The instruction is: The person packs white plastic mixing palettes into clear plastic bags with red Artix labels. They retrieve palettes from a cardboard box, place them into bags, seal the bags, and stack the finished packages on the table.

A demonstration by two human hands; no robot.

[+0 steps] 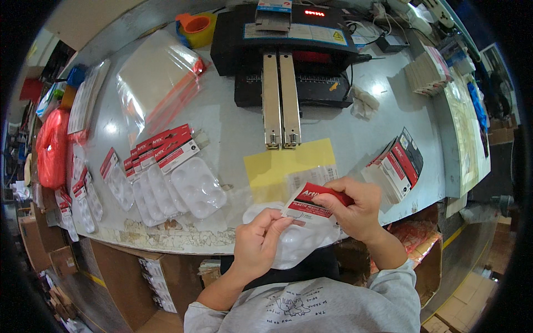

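My left hand (pixel 260 240) pinches the card (pixel 311 204) corner over the white tray (pixel 297 244) at the table (pixel 344 139) edge. My right hand (pixel 355 208) grips its top. I should keep it straight and flat.

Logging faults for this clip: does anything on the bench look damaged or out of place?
Yes: the bench's front edge is chipped and flaking, left of the left hand. A crumpled white rag lies beside the black machine. Nothing looks spilled.

A white plastic paint tray (pixel 294 241) in a clear bag, its red-and-white card (pixel 312 202) folded over the top, tilted at the table's near edge.
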